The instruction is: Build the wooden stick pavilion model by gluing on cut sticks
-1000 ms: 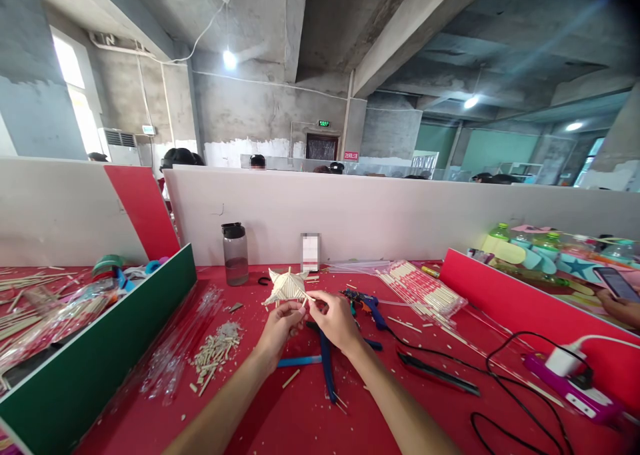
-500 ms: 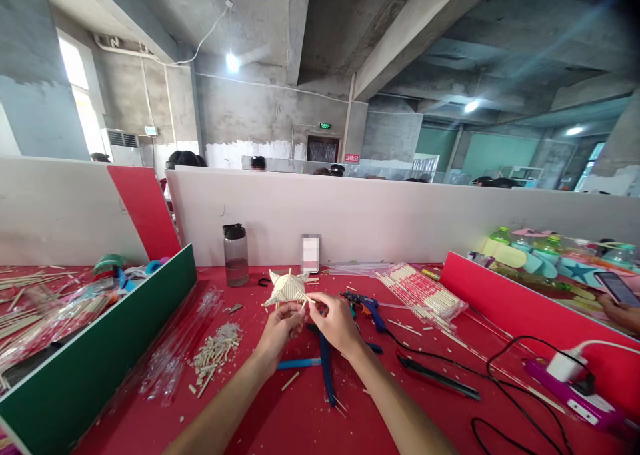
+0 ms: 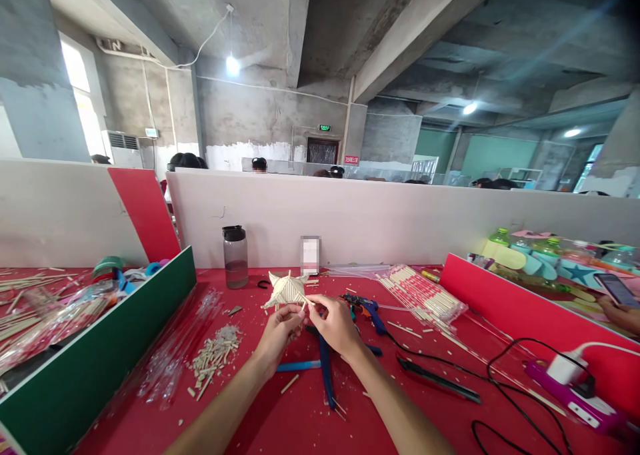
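A small pavilion-like roof model [image 3: 286, 290] built of pale wooden sticks, with upturned corners, sits in front of me. My left hand [image 3: 280, 327] is closed at its near edge, thumb and fingers pinching a short stick that sticks out below the roof. My right hand [image 3: 334, 323] pinches the model's near right corner, its fingertips close to those of the left. Exactly where each fingertip presses is too small to tell. Beneath my hands lie blue-handled cutters [image 3: 326, 368] and a light-blue stick-shaped tool [image 3: 299, 366].
A glue gun [image 3: 369, 312], a black utility knife [image 3: 440, 379] and packed sticks [image 3: 425, 295] lie right. Offcuts [image 3: 217, 354] and clear wrappers [image 3: 180, 342] lie left. A water bottle [image 3: 235, 258] and phone [image 3: 311, 255] stand behind. A power strip [image 3: 575, 398] trails cables. Another person's hand [image 3: 617, 312] holds a phone.
Almost nothing differs. My hands stay on the model with slight fingertip shifts, and the whole view has moved a touch.
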### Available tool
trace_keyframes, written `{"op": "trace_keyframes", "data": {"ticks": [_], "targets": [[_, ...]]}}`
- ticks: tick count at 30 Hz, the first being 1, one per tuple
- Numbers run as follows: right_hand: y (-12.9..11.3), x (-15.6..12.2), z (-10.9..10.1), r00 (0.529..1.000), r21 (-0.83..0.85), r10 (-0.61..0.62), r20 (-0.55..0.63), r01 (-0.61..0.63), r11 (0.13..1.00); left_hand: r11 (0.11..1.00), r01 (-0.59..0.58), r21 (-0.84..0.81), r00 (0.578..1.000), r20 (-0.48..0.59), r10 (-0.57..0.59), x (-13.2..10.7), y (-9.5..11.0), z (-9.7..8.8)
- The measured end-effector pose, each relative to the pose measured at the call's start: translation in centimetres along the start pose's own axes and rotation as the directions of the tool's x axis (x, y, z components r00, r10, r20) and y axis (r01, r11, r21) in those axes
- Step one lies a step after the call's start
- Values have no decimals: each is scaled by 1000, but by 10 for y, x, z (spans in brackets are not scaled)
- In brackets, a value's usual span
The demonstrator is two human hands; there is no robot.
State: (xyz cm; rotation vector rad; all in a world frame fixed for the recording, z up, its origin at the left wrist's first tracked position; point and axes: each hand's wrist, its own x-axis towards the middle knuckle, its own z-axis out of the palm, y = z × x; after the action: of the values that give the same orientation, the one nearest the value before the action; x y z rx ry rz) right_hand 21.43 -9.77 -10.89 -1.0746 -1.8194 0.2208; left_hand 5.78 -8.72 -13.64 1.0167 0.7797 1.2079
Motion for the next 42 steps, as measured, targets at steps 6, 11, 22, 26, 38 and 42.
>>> {"op": "trace_keyframes", "data": {"ticks": [6, 11, 22, 26, 38, 42], "targets": [[2, 0, 1, 1000, -7, -10, 3, 10, 1000, 1000, 3, -22, 1000, 20, -3, 1, -4, -3], [2, 1, 1, 1000, -6, -19, 3, 19, 1000, 1000, 11, -29, 1000, 16, -10, 0, -3, -3], [3, 1, 1, 999, -9, -41, 17, 41, 999, 1000, -8, -7, 999, 31, 8, -4, 5, 1], [3, 1, 1, 999, -22, -49, 20, 50, 999, 1000, 1, -25, 1000, 3, -1, -4, 5, 2], [2, 1, 0, 999, -42, -43, 22, 44, 998, 998, 1, -62, 998, -64, -5, -4, 2, 4], [2, 1, 0, 999, -40, -35, 23, 36, 999, 999, 15, -49, 996, -82, -19, -5, 4, 5]]}}
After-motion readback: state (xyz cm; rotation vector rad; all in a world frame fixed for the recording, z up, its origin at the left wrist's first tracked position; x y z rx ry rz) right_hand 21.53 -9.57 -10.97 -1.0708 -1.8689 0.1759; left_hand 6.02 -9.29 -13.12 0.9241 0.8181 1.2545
